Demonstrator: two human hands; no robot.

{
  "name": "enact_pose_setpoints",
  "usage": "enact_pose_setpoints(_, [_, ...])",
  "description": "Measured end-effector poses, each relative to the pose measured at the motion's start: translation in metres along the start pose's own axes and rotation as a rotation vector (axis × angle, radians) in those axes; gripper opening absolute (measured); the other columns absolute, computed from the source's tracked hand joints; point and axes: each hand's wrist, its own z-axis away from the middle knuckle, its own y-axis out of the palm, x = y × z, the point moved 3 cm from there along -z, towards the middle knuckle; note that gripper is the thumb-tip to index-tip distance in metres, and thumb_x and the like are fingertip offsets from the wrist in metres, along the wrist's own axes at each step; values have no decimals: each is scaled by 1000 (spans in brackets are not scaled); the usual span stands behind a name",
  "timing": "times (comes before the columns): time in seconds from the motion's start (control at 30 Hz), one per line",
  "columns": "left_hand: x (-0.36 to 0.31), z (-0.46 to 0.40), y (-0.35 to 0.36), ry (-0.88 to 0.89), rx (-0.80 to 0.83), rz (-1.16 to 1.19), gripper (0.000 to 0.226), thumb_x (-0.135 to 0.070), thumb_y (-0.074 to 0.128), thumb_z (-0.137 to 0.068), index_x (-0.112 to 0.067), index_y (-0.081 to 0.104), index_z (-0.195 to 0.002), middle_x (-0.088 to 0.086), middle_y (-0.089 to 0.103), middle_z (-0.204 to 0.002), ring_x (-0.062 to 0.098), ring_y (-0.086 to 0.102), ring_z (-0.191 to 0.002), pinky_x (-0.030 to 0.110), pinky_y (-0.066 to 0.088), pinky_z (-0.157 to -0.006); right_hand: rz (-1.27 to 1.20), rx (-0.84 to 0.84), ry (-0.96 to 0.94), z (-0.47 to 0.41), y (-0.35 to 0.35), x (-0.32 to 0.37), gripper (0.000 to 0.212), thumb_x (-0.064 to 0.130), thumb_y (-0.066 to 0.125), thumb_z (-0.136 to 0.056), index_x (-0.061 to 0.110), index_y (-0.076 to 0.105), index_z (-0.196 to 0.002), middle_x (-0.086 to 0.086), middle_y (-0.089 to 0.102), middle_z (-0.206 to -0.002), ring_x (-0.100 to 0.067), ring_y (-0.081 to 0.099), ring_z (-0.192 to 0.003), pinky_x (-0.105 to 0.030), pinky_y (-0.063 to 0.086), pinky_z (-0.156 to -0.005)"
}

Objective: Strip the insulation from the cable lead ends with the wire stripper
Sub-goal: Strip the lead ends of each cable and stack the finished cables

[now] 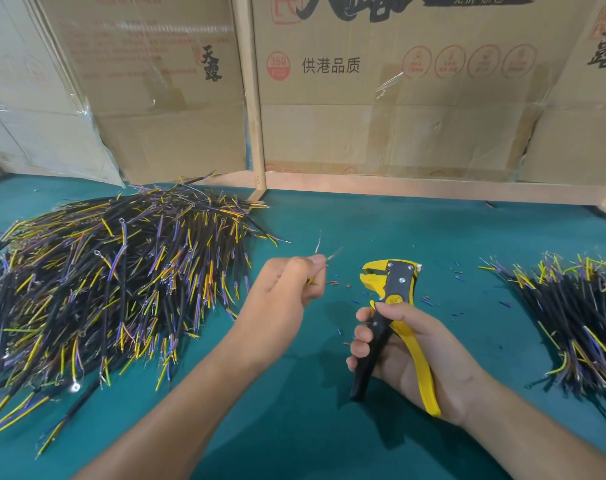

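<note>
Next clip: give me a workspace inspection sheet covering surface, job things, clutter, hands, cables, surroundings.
Surface: green table, mostly bare at centre.
Job's things: yellow-and-black wire stripper, head raised, not on a lead; thin lead ends stick out beyond the fingers.
Clutter: small insulation offcuts scattered around the stripper.
Hands: left hand pinches the leads; right hand grips the stripper handles.
Cables: large cable pile on the left; smaller cable pile on the right.
Surroundings: cardboard boxes and a wooden frame behind the table.
</note>
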Motion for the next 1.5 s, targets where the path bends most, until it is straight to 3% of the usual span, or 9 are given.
enact_pose_setpoints(0.23, [-1, 1, -1, 15, -12, -82, 41, -44, 38, -89, -20, 23, -58, -6, 19, -59, 16, 18, -58, 28, 16, -52, 72, 96, -8, 0, -3, -1, 25, 26, 73, -79, 6, 65, -90, -13, 49, -77, -29, 51, -66, -46, 54, -71])
enact_pose_setpoints(0.37, [-2, 2, -6, 97, -13, -328, 40, -51, 32, -87, -20, 24, -62, -6, 21, -59, 18, 21, -58, 41, 22, -55, 172, 246, 46, 5, 0, -6, 33, 32, 79, -78, 6, 64, -93, -12, 50, -74, -30, 51, -65, -47, 52, -71])
enact_pose_setpoints(0.57, [-4, 1, -13, 185, -43, -648, 40, -51, 26, -89, -23, 23, -61, 0, 30, -57, 23, 29, -56, 38, 22, -53, 219, 341, 47, 17, 8, -6, 23, 23, 69, -88, 3, 60, -96, -15, 48, -77, -31, 51, -68, -50, 50, -75])
enact_pose_setpoints(0.8, [-2, 1, -11, 171, -80, -733, 43, -53, 22, -88, -21, 21, -59, 5, 29, -54, 29, 35, -58, 41, 28, -53, 192, 379, 23, 23, 14, -7, 22, 24, 69, -88, 4, 60, -92, -15, 48, -75, -30, 51, -65, -49, 49, -74])
enact_pose_setpoints(1.17, [-1, 2, -9, 165, -78, -767, 48, -55, 17, -88, -17, 23, -61, 10, 35, -57, 30, 35, -60, 40, 25, -54, 210, 413, 23, 26, 17, -9, 30, 32, 73, -89, 5, 60, -91, -14, 48, -74, -29, 52, -65, -49, 49, -74])
enact_pose_setpoints(1.5, [-2, 1, -8, 137, -47, -771, 55, -57, 11, -87, -11, 32, -65, 10, 37, -58, 29, 37, -62, 41, 28, -57, 271, 274, 27, 30, 21, -9, 40, 43, 75, -84, 7, 60, -79, -12, 42, -62, -25, 44, -51, -40, 49, -58])
